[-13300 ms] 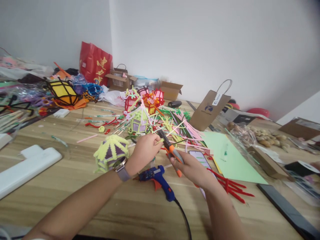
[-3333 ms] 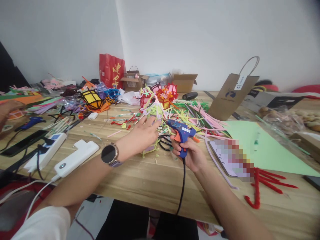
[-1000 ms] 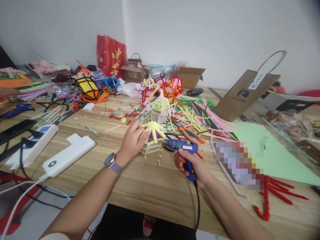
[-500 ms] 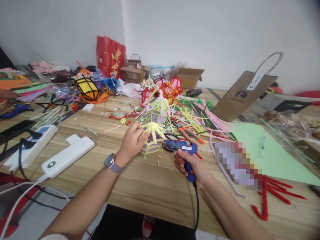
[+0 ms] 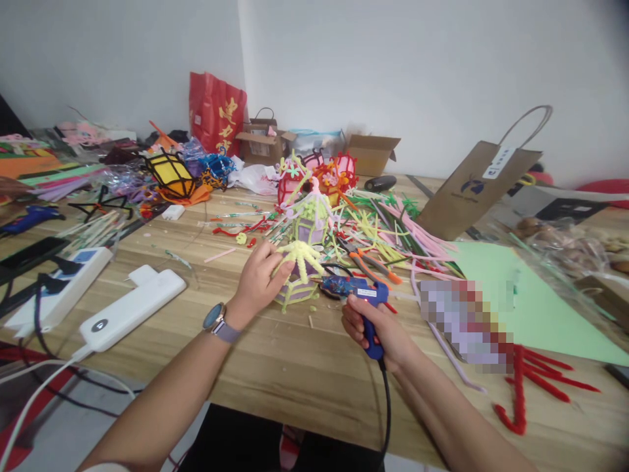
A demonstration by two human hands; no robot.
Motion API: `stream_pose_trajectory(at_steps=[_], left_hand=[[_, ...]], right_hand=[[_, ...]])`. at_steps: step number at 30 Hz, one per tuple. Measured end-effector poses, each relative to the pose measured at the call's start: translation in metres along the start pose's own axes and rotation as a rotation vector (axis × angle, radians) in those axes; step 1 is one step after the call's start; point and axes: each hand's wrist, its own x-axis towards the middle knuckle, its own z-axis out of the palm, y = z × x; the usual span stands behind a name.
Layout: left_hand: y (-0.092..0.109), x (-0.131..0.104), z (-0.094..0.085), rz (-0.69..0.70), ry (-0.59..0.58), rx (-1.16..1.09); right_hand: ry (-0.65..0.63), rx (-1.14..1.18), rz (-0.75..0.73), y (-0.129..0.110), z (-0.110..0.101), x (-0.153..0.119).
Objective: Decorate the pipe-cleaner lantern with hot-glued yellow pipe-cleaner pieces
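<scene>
My left hand [image 5: 263, 278] grips the pale yellow fuzzy top [image 5: 302, 257] of a small lantern, its fingers closed on the left side. Below that top, the lantern's purple and yellow-green body [image 5: 299, 292] rests on the table. My right hand [image 5: 371, 322] is wrapped round the handle of a blue glue gun [image 5: 361, 290], whose tip points left at the lantern's right side, very near it. Whether the tip touches is too small to tell. Just behind stands another purple and green lantern [image 5: 310, 226] with a pink curled top.
White power bank [image 5: 132, 311] and power strip [image 5: 63, 288] lie left on the wooden table [image 5: 275, 373]. Orange-handled pliers [image 5: 373, 265] and loose pipe cleaners [image 5: 417, 229] lie behind the glue gun. Green paper [image 5: 531, 295], red stems [image 5: 519, 393] and a brown bag [image 5: 479, 190] are right.
</scene>
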Motion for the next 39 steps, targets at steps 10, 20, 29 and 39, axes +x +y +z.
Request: stream_pose_trajectory(at_steps=[10, 20, 29, 39], left_hand=[[-0.0003, -0.0006, 0.0006, 0.006, 0.005, -0.001], [-0.0006, -0.0006, 0.0003, 0.012, 0.004, -0.002], [-0.0006, 0.0002, 0.0002, 0.022, 0.007, -0.004], [0.0003, -0.0002, -0.0001, -0.007, -0.008, 0.012]], right_hand=[[0.020, -0.031, -0.009, -0.0010, 0.0016, -0.0005], [0.098, -0.028, 0.045, -0.0024, 0.0010, 0.0000], [0.105, -0.057, 0.034, -0.0028, 0.0013, -0.0011], [0.089, -0.063, 0.027, -0.0022, 0.0020, -0.0020]])
